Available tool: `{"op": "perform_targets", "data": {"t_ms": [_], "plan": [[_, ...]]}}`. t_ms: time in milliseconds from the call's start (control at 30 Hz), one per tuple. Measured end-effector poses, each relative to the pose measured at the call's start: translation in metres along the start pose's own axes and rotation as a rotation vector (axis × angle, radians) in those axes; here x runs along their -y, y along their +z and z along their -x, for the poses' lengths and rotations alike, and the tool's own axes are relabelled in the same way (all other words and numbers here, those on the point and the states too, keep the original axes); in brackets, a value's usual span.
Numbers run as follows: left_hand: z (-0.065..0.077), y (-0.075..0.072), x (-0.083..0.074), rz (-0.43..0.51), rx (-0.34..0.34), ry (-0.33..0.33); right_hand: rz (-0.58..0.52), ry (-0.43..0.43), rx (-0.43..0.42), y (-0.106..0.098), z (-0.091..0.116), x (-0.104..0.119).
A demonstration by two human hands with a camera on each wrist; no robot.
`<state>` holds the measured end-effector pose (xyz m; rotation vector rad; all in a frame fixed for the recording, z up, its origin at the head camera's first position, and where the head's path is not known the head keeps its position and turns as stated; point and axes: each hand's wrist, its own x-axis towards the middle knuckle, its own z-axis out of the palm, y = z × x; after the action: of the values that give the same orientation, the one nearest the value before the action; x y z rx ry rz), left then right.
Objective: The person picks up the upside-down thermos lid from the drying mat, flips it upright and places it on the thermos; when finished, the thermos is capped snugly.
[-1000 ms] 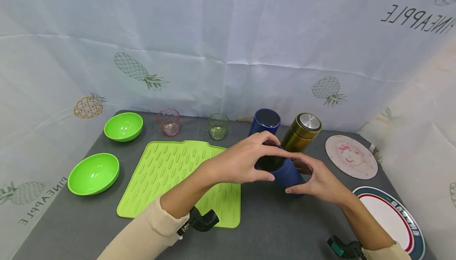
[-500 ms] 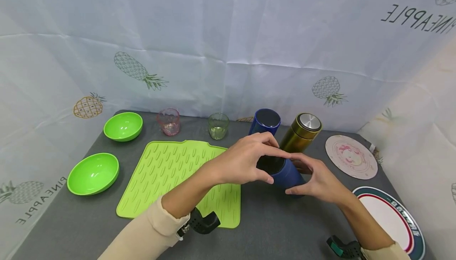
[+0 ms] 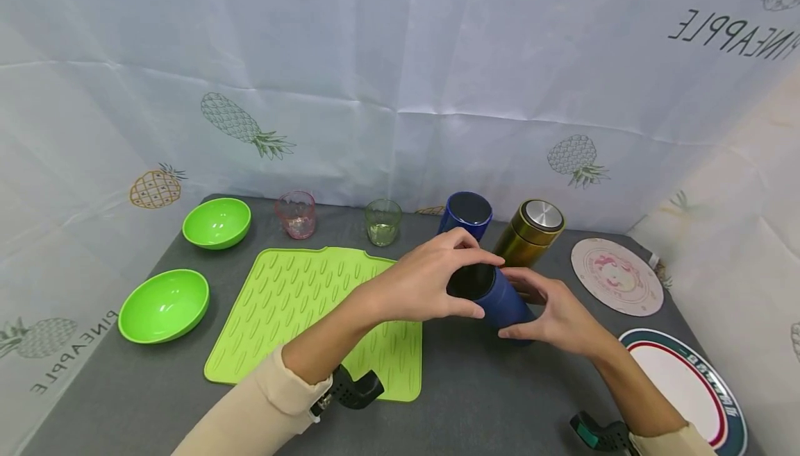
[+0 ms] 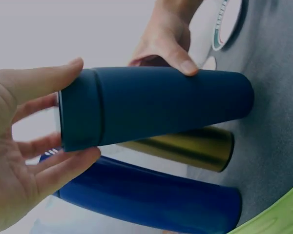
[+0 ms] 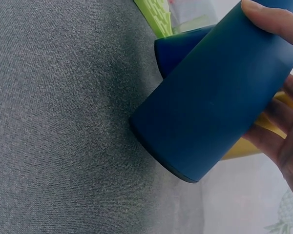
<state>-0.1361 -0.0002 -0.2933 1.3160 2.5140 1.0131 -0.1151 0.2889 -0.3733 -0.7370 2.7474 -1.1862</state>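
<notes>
Between both hands a matte blue thermos flask leans with its dark top toward me. My left hand grips its lid end, thumb on one side and fingers on the other; the left wrist view shows a seam line below that lid. My right hand holds the body lower down, its thumb across the near side. In the right wrist view the base sits close to the grey table; whether it touches is unclear. Behind stand a shiny blue flask and a gold flask with a silver top.
A lime-green ridged mat lies left of the thermos. Two green bowls, a pink glass and a green glass stand around it. Right are a pink round coaster and a rimmed plate. A pineapple-print curtain closes the back.
My left fingers have shifted slightly back and left around the lid, baring more of the dark top. The right hand has moved only a little, and the thermos stays in about the same place.
</notes>
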Motion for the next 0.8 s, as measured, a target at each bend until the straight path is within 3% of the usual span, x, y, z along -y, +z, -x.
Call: {"op": "perform_targets", "data": {"t_ms": [100,200,800], "plan": [[-0.0004,0.0029,-0.0009,0.001,-0.044,-0.038,-0.003,-0.008,-0.002,0.0005,-0.0003,-0.0011],[-0.0012,0.004,-0.0019,0.005,-0.069,-0.033,-0.005,-0.009,-0.002,0.0001,-0.0004,-0.002],[-0.0014,-0.0017,0.0047,-0.01,-0.033,0.136,0.019,-0.018,-0.003,0.0018,0.0003,-0.0017]]}}
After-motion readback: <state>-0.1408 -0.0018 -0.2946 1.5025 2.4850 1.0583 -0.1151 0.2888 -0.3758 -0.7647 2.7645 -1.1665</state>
